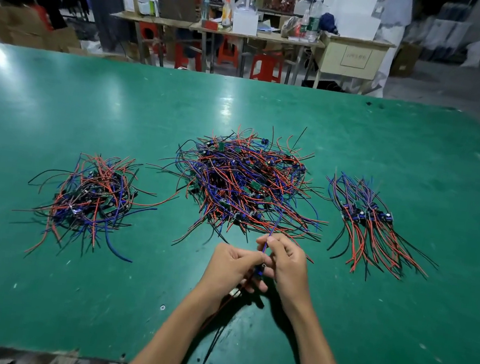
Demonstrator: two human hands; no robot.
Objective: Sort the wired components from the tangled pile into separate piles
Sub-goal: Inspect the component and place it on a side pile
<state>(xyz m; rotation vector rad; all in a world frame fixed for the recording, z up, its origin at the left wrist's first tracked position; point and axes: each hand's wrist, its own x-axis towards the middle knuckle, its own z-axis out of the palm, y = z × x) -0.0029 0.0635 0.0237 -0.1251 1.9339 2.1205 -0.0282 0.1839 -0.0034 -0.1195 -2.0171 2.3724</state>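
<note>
A big tangled pile (pixel 243 182) of small circuit boards with red, blue and black wires lies mid-table. To its left sits a smaller loose pile (pixel 93 196); to its right a neater pile (pixel 370 223) with wires laid alongside each other. In front of the tangle, my left hand (pixel 230 267) and my right hand (pixel 286 264) together hold one wired component (pixel 258 271). The right hand pinches its blue wire, which runs up toward the tangle. Red and black wires hang down from under my left hand.
All this lies on a green table (pixel 65 296) whose near edge is just below my forearms. Beyond its far edge stand red stools (pixel 266 67), cluttered workbenches (pixel 222 28) and several seated people.
</note>
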